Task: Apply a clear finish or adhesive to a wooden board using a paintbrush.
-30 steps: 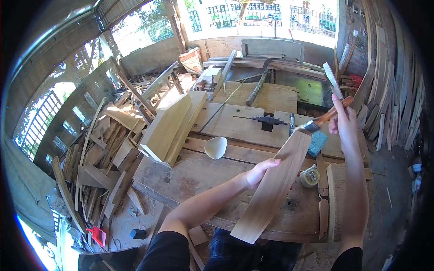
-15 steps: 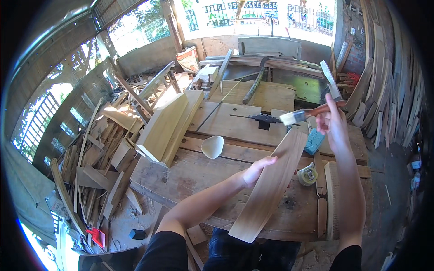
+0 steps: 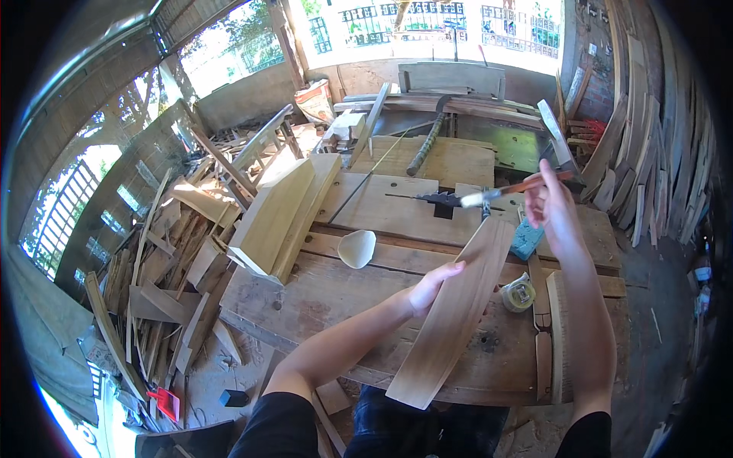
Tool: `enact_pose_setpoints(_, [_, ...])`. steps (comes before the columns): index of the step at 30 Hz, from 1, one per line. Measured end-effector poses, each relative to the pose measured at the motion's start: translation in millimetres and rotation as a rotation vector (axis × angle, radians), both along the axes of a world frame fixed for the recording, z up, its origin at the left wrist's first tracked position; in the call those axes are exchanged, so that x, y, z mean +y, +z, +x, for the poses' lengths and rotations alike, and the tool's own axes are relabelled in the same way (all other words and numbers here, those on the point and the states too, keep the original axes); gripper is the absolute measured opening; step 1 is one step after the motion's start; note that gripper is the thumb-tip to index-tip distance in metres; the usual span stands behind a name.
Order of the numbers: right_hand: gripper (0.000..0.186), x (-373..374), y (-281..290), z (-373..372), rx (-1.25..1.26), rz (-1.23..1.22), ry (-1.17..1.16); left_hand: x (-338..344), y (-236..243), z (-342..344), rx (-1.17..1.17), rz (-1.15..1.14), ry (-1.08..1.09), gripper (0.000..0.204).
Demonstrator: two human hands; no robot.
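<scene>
Left hand (image 3: 432, 290): grip wrapped on the left edge of a curved wooden slat (image 3: 456, 317), thumb on the upper face, fingers mostly hidden under it. Slat is held slantwise over the right part of the worktop (image 3: 305, 309), near end leftward and at the near edge, far end rightward. Can't tell if it touches the worktop.

Right hand (image 3: 551, 204): grip pinched around the handle of a paintbrush (image 3: 519, 187), beyond the slat's far end. Bristles point left, apart from the slat.

Right of slat: blue-green block (image 3: 526, 240) near its far end, tape measure (image 3: 518, 294) just beside it, then a thick pale board (image 3: 560, 336) at the near right.

Left of slat: shallow cream-coloured dish (image 3: 356, 249), mid worktop; pale timber pieces (image 3: 286, 221) farther left. Far side: toothed saw blade (image 3: 437, 200) at a dark slot, thin rod (image 3: 366, 177) slanting across, dark curved bar (image 3: 427, 143) behind.

Floor left: scrap wood pile (image 3: 164, 290), red dustpan (image 3: 165, 403), dark block (image 3: 234, 398). Far right: long boards (image 3: 649, 145) standing upright.
</scene>
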State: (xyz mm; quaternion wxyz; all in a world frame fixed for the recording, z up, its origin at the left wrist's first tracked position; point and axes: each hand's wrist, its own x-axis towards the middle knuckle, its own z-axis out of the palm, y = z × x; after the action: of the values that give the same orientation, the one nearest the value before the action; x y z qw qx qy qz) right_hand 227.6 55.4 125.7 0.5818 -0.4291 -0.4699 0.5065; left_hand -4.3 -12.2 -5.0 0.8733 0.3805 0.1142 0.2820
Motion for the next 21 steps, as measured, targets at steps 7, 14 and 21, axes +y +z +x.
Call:
enact_pose_setpoints(7, [0.056, 0.1, -7.6, -6.0, -0.12, -0.037, 0.243, 2.8, -5.9, -1.3, 0.005, 0.038, -0.011, 0.084])
enact_pose_setpoints(14, [0.048, 7.9, -8.3, 20.1, 0.0, 0.025, 0.068, -1.5, 4.7, 4.4, 0.049, 0.108, 0.003, 0.086])
enact_pose_setpoints(21, [0.05, -4.9, 5.2, -6.8, 0.071, 0.032, 0.057, 2.7, -1.2, -5.3, 0.025, 0.018, 0.076, 0.084])
